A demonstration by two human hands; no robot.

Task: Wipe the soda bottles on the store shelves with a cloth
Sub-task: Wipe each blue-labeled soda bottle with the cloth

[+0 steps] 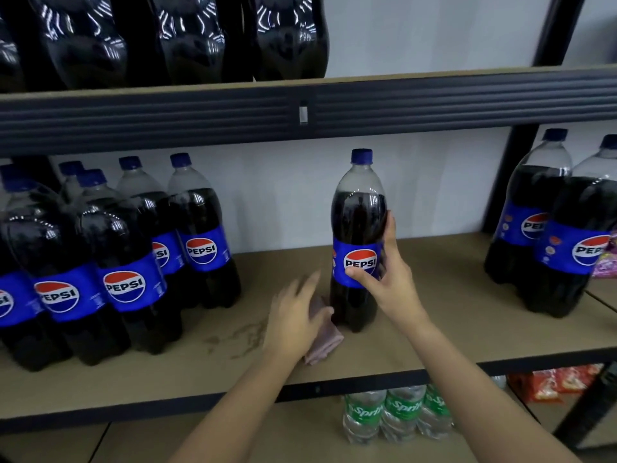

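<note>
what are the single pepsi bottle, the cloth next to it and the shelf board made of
Pepsi bottle: looks like clear glossy plastic; the empty neck is see-through and light glints off it. Its cap seems matte blue plastic.
Cloth: soft pinkish fabric, folded in limp layers; the weave is too blurred to tell.
Shelf board: matte tan, probably particleboard or fibreboard, with no visible grain, set in a dark, likely metal frame.

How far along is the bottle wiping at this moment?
Done: cannot tell; no bottle shows wiping marks. In hand: right hand grips the lone Pepsi bottle, left hand reaches onto the cloth lying on the shelf. Left: the grouped bottles stand untouched.
</note>
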